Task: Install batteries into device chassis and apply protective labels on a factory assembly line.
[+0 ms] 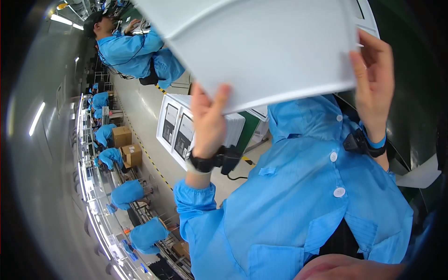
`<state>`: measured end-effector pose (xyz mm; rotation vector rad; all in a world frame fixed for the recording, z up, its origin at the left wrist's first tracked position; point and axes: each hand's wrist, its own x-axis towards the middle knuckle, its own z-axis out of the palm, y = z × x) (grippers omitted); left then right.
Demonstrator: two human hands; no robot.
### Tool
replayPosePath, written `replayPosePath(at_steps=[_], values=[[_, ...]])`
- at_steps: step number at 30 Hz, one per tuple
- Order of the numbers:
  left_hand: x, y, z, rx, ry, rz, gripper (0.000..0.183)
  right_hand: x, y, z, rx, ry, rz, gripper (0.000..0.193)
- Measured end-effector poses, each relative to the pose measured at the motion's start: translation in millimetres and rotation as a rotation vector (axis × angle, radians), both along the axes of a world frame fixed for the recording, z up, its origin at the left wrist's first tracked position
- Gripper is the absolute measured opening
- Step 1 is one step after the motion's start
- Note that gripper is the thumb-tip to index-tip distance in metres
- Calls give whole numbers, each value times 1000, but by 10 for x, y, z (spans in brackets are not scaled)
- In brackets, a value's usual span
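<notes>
A broad white plastic tray (270, 51) is raised before me, its smooth face marked by a shallow ridge. My left hand (210, 119) grips its lower left edge, thumb on the face. At the right edge, my right hand (375, 79) pinches the same tray, with its thumb in front and its other fingers partly hidden behind. Both wrists carry black strapped devices. Below and left of the held tray stands a stack of white trays (235, 128); dark flat items with pale labels (184, 135) lie in the compartments of the top one.
A co-worker in blue (130, 51) sits at the upper left. Further along the left, several people in blue work at a long line (100, 205) beside cardboard boxes (122, 136). Yellow-black tape (149, 151) marks the floor. Dark green surfaces (406, 56) lie at the right.
</notes>
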<state>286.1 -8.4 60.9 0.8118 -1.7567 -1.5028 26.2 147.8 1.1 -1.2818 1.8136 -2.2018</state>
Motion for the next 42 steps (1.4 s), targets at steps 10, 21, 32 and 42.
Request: replayPosePath(at_steps=[10, 21, 32, 42], values=[[1651, 254, 512, -275, -548, 290, 38, 117, 61, -255, 254, 44, 231, 20], [2820, 749, -906, 231, -1271, 38, 39, 117, 47, -622, 317, 22, 274, 20], [3445, 2026, -3319, 227, -1394, -34, 39, 107, 116, -723, 329, 74, 235, 21], [2741, 637, -4603, 53, -1076, -167, 55, 167, 50, -796, 329, 290, 179, 21]])
